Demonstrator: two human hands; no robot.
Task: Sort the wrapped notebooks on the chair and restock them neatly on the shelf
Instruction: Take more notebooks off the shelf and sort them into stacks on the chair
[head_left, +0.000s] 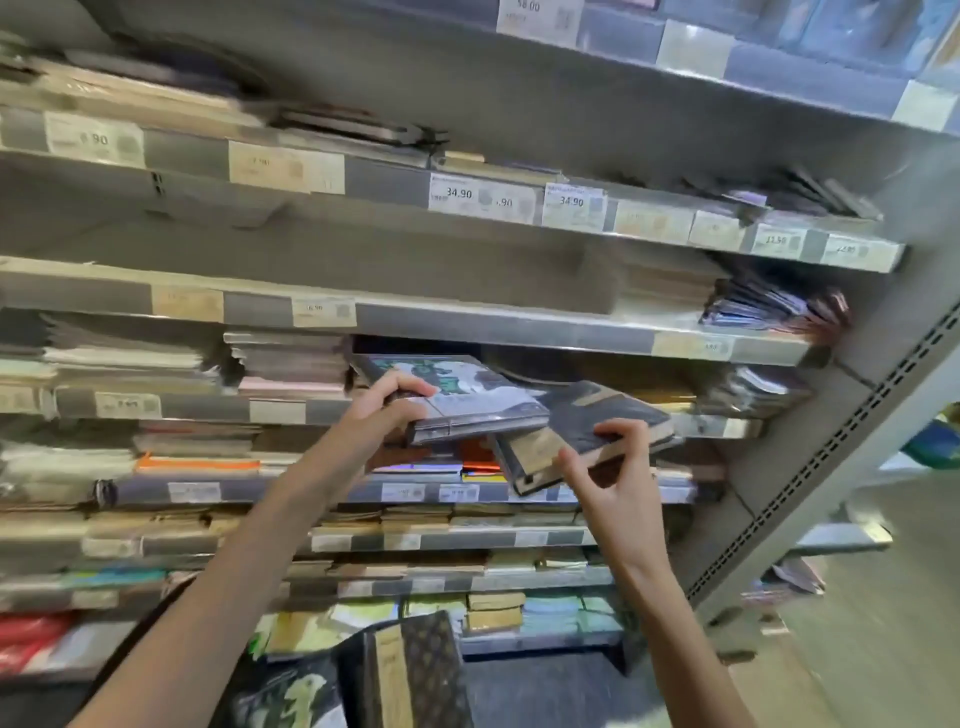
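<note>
Wrapped notebooks (457, 397) at crowded shelf (519, 332)

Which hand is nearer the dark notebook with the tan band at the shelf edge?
Right. The right hand touches the dark notebook at its near edge; the left hand is off to its left, gripping the illustrated notebook.
</note>
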